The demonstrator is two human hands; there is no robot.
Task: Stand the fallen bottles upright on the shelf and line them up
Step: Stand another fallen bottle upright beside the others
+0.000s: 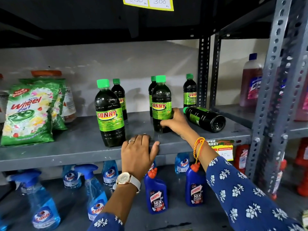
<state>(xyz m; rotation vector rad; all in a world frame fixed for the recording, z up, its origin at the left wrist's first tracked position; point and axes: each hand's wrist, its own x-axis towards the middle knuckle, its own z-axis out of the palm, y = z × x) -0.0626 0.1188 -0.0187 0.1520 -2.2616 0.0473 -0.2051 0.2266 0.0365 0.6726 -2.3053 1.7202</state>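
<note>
Dark green-capped Sunny bottles stand on a grey metal shelf (80, 147). My right hand (175, 122) grips the lower body of an upright bottle (161, 100) in the middle, with another bottle (152, 87) right behind it. My left hand (138, 152) rests flat on the shelf's front edge, fingers apart, holding nothing. An upright bottle (109, 114) stands front left, one more (119, 95) behind it, and one (190, 90) at the back right. One bottle (205, 118) lies on its side at the right, cap pointing left.
Green Wheel detergent bags (31, 112) and a jar stand at the shelf's left. A perforated upright post (273, 97) bounds the right side. Below are blue Colin spray bottles (95, 192) and Harpic bottles (155, 195). A pink bottle (250, 82) stands on the neighbouring shelf.
</note>
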